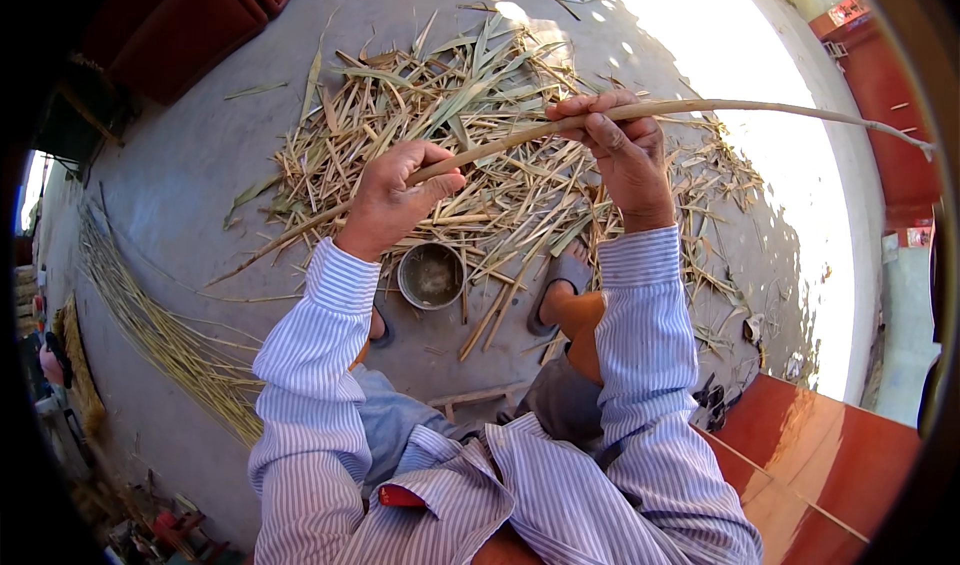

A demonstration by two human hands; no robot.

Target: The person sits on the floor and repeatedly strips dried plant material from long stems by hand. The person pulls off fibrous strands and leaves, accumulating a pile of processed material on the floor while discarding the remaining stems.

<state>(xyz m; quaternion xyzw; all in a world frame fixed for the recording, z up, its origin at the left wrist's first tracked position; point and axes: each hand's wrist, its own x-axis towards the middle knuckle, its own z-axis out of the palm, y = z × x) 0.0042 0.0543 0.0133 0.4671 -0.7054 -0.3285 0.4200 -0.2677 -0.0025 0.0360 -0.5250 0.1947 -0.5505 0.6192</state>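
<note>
A long, pale brown stick (500, 147) spans the view, its thin ends reaching out past both hands. My left hand (398, 193) is wrapped round it left of the middle, thumb lying along it. Further right and a little higher, my right hand (622, 150) grips the same stick between thumb and fingers. Below the stick, a heap of cut stalk pieces and dry leaves (440, 105) covers the concrete floor. Between my feet and the heap stands a round metal bowl (431, 275); what is inside cannot be made out clearly.
A bundle of long thin stalks (165, 320) lies at the left. A straw broom (80, 365) is by the left edge. Red-brown panels (790, 445) sit at the lower right, and dark red furniture (185, 30) at the upper left. Sunlight falls on the right floor.
</note>
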